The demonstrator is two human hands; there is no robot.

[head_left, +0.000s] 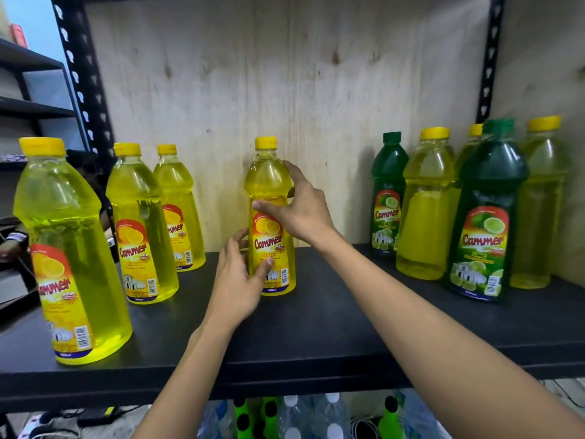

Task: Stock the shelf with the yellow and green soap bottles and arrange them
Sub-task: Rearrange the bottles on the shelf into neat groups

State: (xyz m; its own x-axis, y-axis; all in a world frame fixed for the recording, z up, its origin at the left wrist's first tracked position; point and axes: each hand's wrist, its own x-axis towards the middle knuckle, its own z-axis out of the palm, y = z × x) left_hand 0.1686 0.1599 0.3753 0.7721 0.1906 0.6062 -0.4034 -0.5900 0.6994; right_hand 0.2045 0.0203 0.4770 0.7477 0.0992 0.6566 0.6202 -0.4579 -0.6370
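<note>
A yellow soap bottle [269, 185] stands upright in the middle of the black shelf [332, 312], near the plywood back. My left hand [235, 280] grips its lower part, thumb on the label. My right hand [299, 205] holds its shoulder from the right. Three more yellow bottles stand at the left: a near one [68, 248], a middle one [141, 223] and a far one [179, 204]. At the right stand a green bottle [387, 191], a nearer green bottle [484, 217] and several yellow bottles [424, 204].
Black perforated uprights [85, 80] frame the bay, backed by plywood [285, 74]. Another dark shelf unit [28, 106] stands at the far left. Below the shelf are water bottles [316, 419] and green-capped bottles [253, 416]. Bare shelf lies between the middle bottle and the right group.
</note>
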